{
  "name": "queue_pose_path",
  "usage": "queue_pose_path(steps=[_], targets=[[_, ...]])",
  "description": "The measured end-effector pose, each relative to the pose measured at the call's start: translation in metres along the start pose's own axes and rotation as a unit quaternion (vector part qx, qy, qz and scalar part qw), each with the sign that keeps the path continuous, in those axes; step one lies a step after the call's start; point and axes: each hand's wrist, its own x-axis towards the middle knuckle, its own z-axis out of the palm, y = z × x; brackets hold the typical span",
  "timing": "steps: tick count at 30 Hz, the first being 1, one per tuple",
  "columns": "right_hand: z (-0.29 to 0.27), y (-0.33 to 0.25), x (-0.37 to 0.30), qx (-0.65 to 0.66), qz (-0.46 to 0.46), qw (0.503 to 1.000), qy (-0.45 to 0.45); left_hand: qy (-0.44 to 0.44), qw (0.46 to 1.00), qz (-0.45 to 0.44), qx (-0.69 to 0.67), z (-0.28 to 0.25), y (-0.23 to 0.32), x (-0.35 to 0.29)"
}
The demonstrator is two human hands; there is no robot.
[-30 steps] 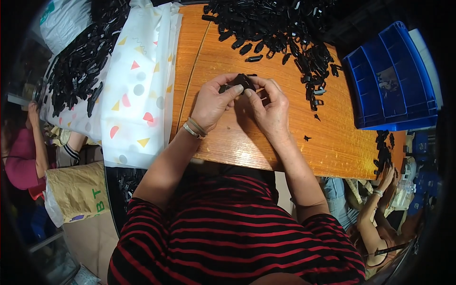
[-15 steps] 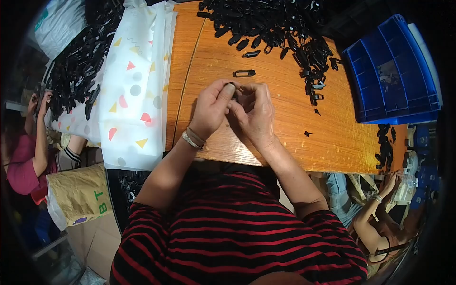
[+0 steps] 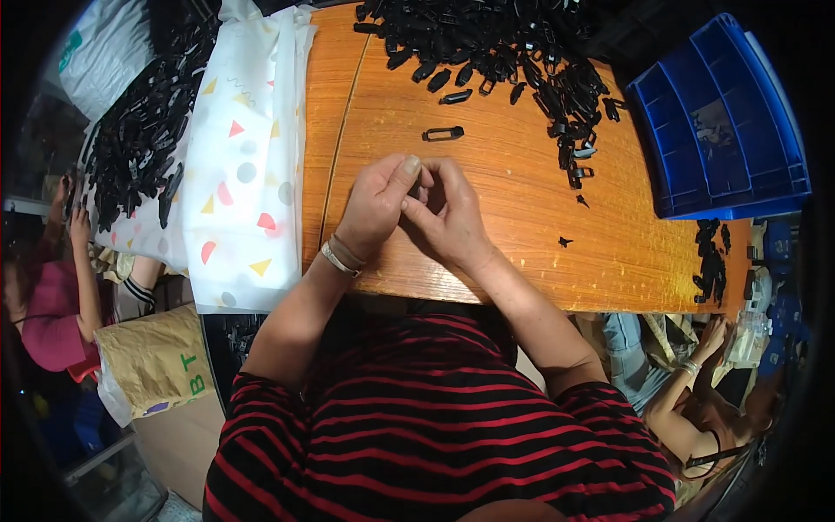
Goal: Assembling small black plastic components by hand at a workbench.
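Over the near part of the wooden table (image 3: 522, 278), my left hand (image 3: 376, 202) and my right hand (image 3: 454, 217) meet at the fingertips. Both are closed, the left thumb on top and the right thumb pressed in beside it. What they pinch is hidden behind the fingers. Just beyond them lies a single black plastic frame-like part (image 3: 443, 134) with a long slot. To the right of my right hand rest two tiny black pieces, one nearer (image 3: 565, 242) and one farther (image 3: 582, 201).
A heap of black plastic parts (image 3: 487, 43) covers the far side. At right stands a blue divided bin (image 3: 642, 113), with more black parts (image 3: 711, 261) below it. Patterned white sheeting (image 3: 239, 191) hangs at left, beside another heap (image 3: 139, 139). Other people sit on both sides.
My hands have shifted slightly left. A dark bit showing at my left fingertips earlier is now out of sight. The loose parts on the table keep their places.
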Motion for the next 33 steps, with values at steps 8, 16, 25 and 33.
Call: queue_pose_path(steps=[8,16,25,33], targets=[[-0.045,0.004,0.044,-0.297,-0.114,0.948,-0.004,0.108,0.988,-0.035,0.103,-0.014,0.014,0.074],[-0.046,0.035,0.061,-0.417,-0.147,0.893,-0.084,0.120,0.780,0.088,0.608,0.004,0.004,0.154],[-0.066,0.034,0.032,-0.312,-0.110,0.943,-0.042,0.042,0.719,-0.037,0.693,-0.004,0.027,0.146],[-0.079,0.023,0.024,-0.328,-0.046,0.940,-0.075,0.074,0.763,0.035,0.641,-0.012,0.023,0.122]])
